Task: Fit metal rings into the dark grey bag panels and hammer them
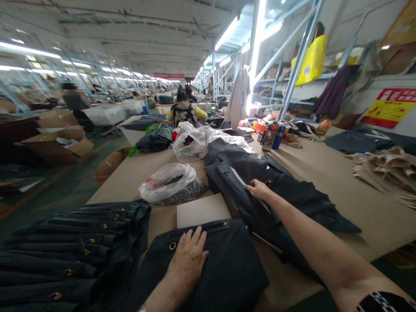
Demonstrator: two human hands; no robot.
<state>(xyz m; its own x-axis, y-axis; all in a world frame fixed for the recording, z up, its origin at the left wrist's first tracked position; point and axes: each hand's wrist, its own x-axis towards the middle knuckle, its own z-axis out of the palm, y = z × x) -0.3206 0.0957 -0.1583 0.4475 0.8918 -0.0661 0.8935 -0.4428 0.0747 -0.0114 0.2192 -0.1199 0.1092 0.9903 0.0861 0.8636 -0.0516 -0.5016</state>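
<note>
The left hand (pixel 188 255) lay open, flat on a dark zipped cloth piece (pixel 227 268) close by. The right hand (pixel 258 189) touched a heap of dark clothes (pixel 292 197); its grip was unclear. A clear plastic bag (pixel 169 182) sat behind a white card (pixel 201 210).

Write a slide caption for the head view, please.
Left hand flat on a dark garment piece; right hand on the garment pile beyond.
</note>
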